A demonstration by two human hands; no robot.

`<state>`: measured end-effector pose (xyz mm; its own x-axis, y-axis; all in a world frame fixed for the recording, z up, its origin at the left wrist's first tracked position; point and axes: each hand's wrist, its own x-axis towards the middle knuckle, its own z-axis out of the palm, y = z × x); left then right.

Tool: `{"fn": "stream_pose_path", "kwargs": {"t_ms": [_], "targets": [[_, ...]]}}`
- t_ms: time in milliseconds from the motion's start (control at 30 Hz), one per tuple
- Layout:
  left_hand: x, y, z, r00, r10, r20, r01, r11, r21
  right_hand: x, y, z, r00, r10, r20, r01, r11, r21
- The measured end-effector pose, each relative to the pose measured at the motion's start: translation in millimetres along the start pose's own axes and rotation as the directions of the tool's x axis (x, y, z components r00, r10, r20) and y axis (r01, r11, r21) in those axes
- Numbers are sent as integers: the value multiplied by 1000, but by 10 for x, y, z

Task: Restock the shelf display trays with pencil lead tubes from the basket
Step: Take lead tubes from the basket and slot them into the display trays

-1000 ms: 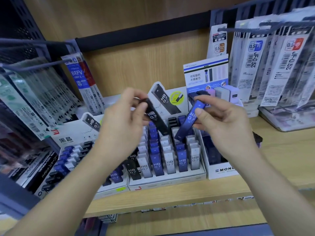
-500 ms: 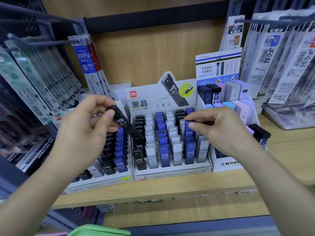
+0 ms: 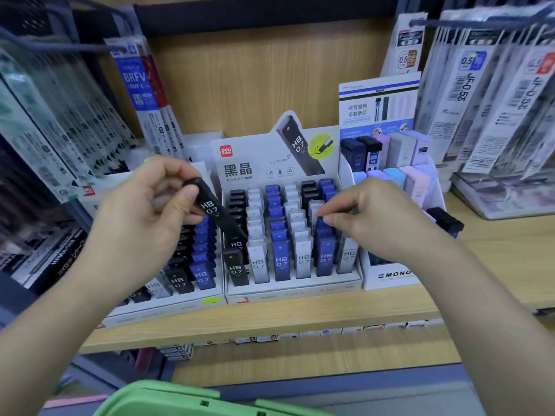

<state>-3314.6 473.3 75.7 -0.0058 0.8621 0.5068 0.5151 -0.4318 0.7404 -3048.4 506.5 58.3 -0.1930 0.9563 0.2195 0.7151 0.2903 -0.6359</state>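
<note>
My left hand (image 3: 144, 217) grips a black HB 0.7 lead tube (image 3: 213, 208). The tube is tilted, and its lower end points into the leftmost column of the middle display tray (image 3: 294, 292). My right hand (image 3: 369, 220) pinches the top of a blue lead tube (image 3: 322, 228), which stands in a blue column on the right side of that tray. The tray holds rows of black, white and blue tubes. A second tray (image 3: 168, 307) to the left is partly hidden by my left arm. The green basket (image 3: 168, 400) shows only its rim at the bottom edge.
A MONO eraser box (image 3: 393, 276) stands right of the middle tray, with a loose black tube (image 3: 446, 220) behind it. Refill packs hang on hooks at the left (image 3: 54, 139) and the right (image 3: 486, 100). The wooden shelf edge (image 3: 270, 322) runs below the trays.
My right hand has brought the blue tube down from mid-air into the tray column. My left hand has lowered the black tube toward the tray. The view has tilted down, showing the basket rim.
</note>
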Motion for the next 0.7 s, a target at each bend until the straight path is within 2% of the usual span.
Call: {"fn": "stream_pose_path", "kwargs": {"t_ms": [167, 267, 333, 500, 700], "targets": [[3, -36, -15, 1000, -3, 25, 1, 998, 63, 10, -18, 112, 994, -111, -15, 107, 982, -155], [-35, -59, 12, 998, 8, 62, -15, 993, 116, -11, -63, 138, 961, -152, -230, 133, 986, -96], [-65, -66, 64, 996, 2, 94, -16, 989, 147, -21, -134, 134, 933, -168, -318, 158, 986, -58], [-145, -105, 156, 984, -10, 176, -36, 966, 258, -85, -255, 193, 942, -214, -258, 222, 975, 4], [-159, -145, 138, 983, 11, 185, -72, 942, 328, -187, -213, 254, 952, -248, -179, 243, 969, -51]]}}
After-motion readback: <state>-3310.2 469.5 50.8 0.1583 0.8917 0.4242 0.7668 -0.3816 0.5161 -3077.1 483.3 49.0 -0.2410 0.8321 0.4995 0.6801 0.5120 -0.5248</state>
